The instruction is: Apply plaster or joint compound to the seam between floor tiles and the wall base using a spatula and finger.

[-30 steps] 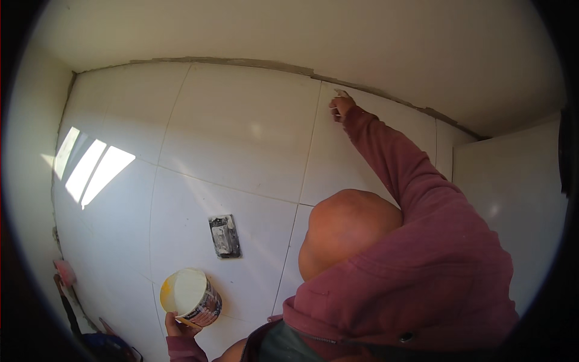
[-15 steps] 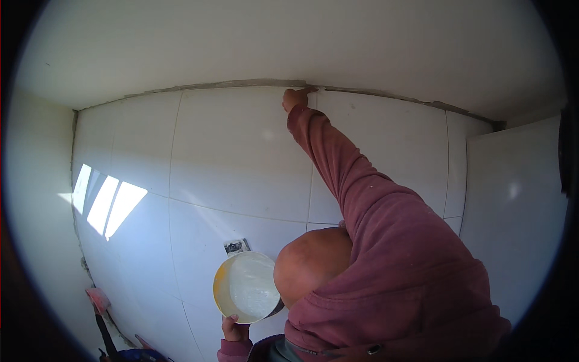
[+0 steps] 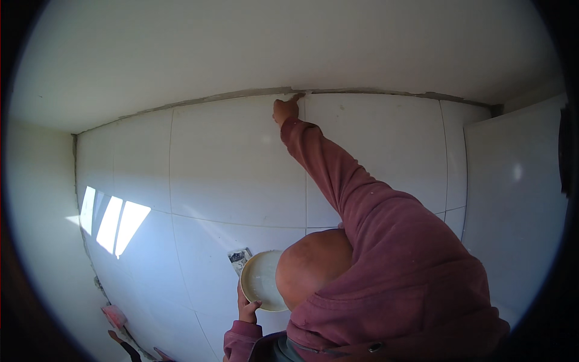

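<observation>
view: looking down over the person's head and shoulder at a white tiled wall; fisheye bends the edges
right hand (image 3: pixel 286 110): arm in a maroon sleeve (image 3: pixel 362 199) stretched full length up the wall, hand at the very top where the tiles meet the ceiling
right fingers: pressed at the grey joint (image 3: pixel 241 96) along the tiles' top edge, fingertip on the seam right at a vertical tile line; too small to tell if curled or flat, or if they hold anything
why: looks like the finger works filler into that seam, hence the long reach
left hand (image 3: pixel 247 309): low, close to the body, below the person's head
left fingers: wrapped on the lower rim of a round tub (image 3: pixel 260 280), gripping it
round tub: pale inside, mouth tilted toward the camera, held beside the wall; likely kept near so the other hand can dip back in
small tool (image 3: pixel 239 256): flat grey-white bit just past the tub's upper left rim; can't tell if it sits in the tub or behind it
wall tiles (image 3: pixel 235 169): large, glossy white, thin grey joints
sun patch (image 3: pixel 111 223): bright window-shaped stripes on the left tiles
pink thing (image 3: pixel 113 315): low left by the wall corner, blurred, kind unclear
right panel (image 3: pixel 512 199): plain white surface jutting past the tiles
in the way: person's own head (image 3: pixel 313 265) hides part of the tub and the wall below; nothing blocks the top seam
</observation>
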`<state>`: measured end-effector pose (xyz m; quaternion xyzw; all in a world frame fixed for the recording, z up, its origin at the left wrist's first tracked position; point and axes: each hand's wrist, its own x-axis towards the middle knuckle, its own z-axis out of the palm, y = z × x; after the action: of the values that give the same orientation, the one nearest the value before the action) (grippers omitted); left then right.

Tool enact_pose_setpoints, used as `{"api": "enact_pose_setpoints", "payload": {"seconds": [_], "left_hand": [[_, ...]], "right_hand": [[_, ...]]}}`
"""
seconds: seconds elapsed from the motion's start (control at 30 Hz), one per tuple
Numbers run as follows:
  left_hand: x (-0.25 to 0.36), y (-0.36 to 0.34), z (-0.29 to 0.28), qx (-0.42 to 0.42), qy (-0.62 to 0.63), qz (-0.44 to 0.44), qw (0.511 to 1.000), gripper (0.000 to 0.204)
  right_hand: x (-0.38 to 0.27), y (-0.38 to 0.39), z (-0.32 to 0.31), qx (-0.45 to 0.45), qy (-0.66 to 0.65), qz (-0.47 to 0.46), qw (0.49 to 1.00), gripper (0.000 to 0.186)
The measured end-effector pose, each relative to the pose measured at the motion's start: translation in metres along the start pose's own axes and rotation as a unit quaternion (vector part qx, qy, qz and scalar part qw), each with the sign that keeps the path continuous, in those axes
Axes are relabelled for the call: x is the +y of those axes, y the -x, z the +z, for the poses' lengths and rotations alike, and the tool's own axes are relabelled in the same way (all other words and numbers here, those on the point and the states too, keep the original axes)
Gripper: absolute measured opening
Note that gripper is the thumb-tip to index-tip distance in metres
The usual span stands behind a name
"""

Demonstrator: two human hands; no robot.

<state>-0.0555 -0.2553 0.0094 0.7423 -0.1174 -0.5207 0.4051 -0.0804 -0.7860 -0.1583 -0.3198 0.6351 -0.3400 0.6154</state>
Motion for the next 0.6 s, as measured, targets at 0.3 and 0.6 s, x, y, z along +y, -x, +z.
{"api": "enact_pose_setpoints", "payload": {"seconds": [0.3, 0.6], "left_hand": [[0.057, -0.017, 0.022, -0.042, -0.021, 0.004, 0.999, 0.087], [0.055, -0.016, 0.016, -0.038, -0.01, -0.01, 0.999, 0.089]], "right_hand": [[0.03, -0.009, -0.004, 0.004, -0.055, -0.108, 0.993, 0.086], [-0.009, 0.039, 0.037, -0.321, 0.009, -0.06, 0.945, 0.089]]}}
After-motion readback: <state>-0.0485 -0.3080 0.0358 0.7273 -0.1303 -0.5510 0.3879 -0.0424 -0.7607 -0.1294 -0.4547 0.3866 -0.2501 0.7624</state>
